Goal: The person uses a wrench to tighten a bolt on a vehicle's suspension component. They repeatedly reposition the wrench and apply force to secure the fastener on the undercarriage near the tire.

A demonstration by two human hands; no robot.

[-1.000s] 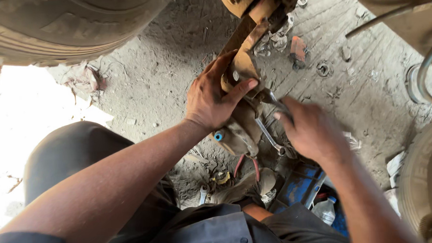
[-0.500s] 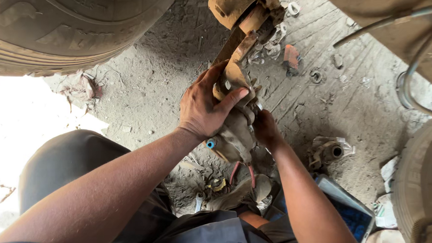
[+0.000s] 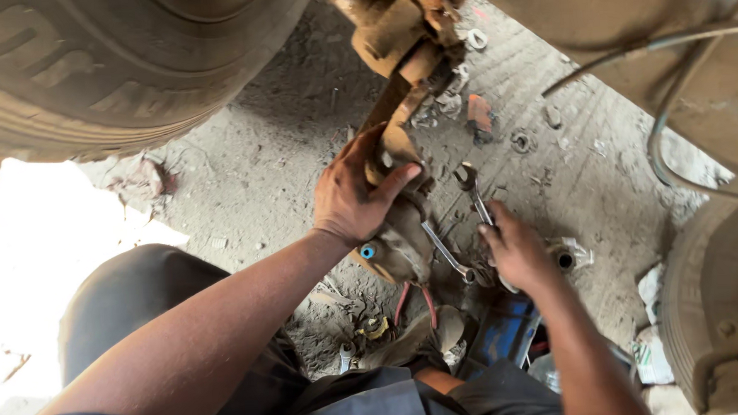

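Note:
My left hand [image 3: 356, 191] grips a rusty brown metal arm [image 3: 398, 107] that hangs down from a vehicle's underside. My right hand [image 3: 516, 251] holds a steel spanner [image 3: 473, 190] by its shaft, its open jaw pointing up beside the arm. A second spanner [image 3: 446, 252] lies slanted just below the arm's lower end, between my two hands. The lower end of the arm carries a grimy lump with a small blue ring [image 3: 368, 251].
A large tyre [image 3: 106, 69] fills the upper left, another wheel [image 3: 721, 300] stands at the right edge. Hoses [image 3: 673, 136] hang at the upper right. Nuts, washers and scraps litter the dusty concrete [image 3: 259, 171]. A blue box [image 3: 503, 338] lies by my legs.
My right hand has come away from the arm's lower end and moved right, now holding a spanner upright. My left hand keeps its grip on the arm.

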